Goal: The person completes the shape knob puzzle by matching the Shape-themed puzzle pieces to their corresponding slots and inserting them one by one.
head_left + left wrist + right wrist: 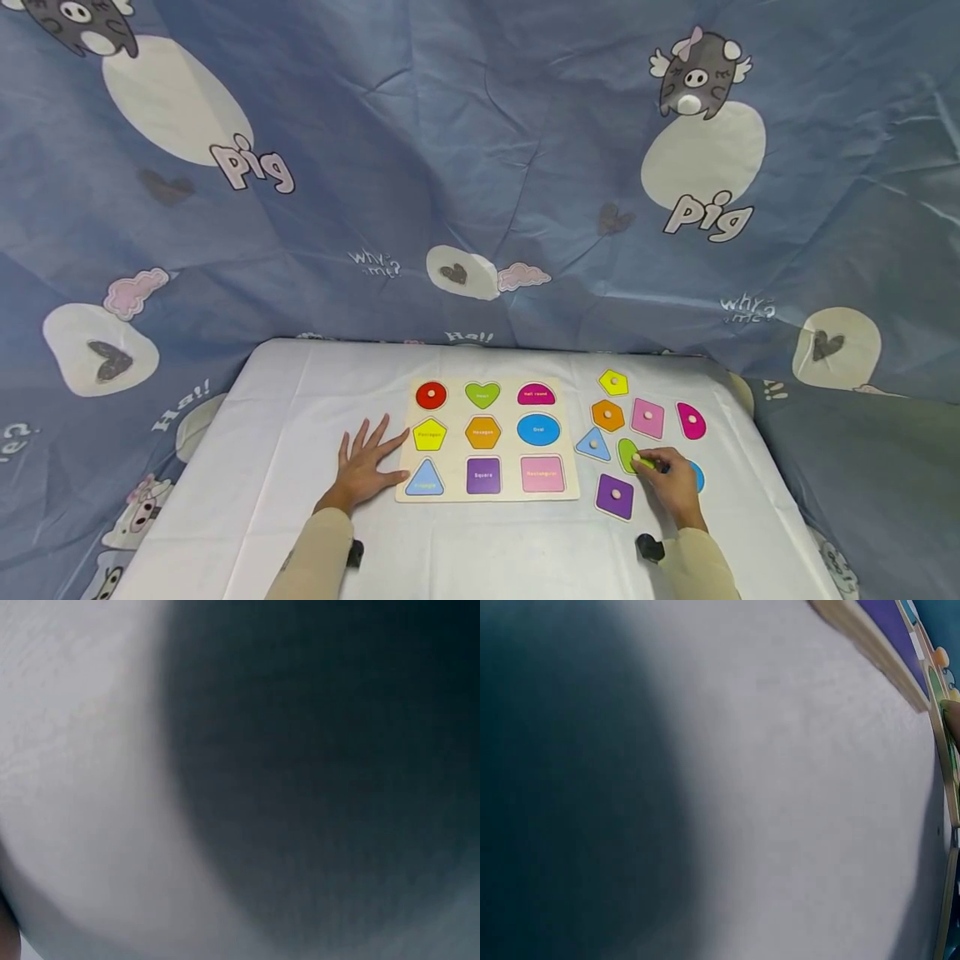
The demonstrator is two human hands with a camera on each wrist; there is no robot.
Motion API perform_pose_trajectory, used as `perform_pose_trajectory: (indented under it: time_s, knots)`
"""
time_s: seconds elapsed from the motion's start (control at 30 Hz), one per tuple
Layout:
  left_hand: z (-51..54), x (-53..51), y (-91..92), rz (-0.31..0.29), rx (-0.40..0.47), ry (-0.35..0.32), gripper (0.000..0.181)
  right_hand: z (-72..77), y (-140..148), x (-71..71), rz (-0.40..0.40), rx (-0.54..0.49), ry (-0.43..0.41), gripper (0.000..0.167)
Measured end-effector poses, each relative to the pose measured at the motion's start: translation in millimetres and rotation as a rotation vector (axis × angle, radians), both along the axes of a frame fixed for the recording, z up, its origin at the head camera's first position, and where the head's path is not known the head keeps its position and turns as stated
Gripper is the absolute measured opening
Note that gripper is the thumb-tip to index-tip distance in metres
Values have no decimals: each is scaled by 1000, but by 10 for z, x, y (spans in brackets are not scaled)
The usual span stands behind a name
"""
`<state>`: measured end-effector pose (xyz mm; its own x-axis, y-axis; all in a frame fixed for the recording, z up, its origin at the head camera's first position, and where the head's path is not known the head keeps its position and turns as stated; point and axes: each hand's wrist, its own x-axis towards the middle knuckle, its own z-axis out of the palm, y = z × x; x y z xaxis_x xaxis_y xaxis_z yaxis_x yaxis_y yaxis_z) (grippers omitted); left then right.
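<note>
A cream puzzle board (pixel 456 497) with labelled coloured shapes lies on the white table; a red circle with a knob (pixel 431 395) sits at its top left. My left hand (pixel 363 472) rests with fingers spread at the board's left edge. To the right of the board, my right hand (pixel 675 486) pinches the knob of the green heart piece (pixel 627 456). Beside that hand is a purple square (pixel 615 497), also in the right wrist view (pixel 897 637). A blue piece (pixel 699 476) is partly hidden behind the hand.
Around the heart lie a yellow pentagon (pixel 614 382), an orange hexagon (pixel 607 415), a pink rectangle (pixel 647 418), a magenta half round (pixel 692 421) and a light blue triangle (pixel 593 444). A blue printed cloth (pixel 480 167) hangs behind the table.
</note>
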<state>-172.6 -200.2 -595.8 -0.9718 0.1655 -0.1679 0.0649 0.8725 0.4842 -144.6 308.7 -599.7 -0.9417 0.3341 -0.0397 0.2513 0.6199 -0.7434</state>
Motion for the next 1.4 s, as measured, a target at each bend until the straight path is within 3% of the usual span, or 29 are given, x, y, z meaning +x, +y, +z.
perform_pose_trajectory:
  time_s: [0.47, 0.8, 1.17, 1.4]
  knots:
    - [-1, 5, -5, -17, 19, 20, 77, 9, -40, -17, -12, 9, -32, 23]
    - [-10, 5, -17, -15, 4, 6, 77, -50, -46, -14, -23, 71, 39, 19]
    - [-10, 11, -14, -14, 2, 7, 76, 15, -57, -17, -25, 25, 25, 21]
    - [5, 20, -10, -15, 4, 5, 76, 70, -96, -65, 5, 18, 62, 20]
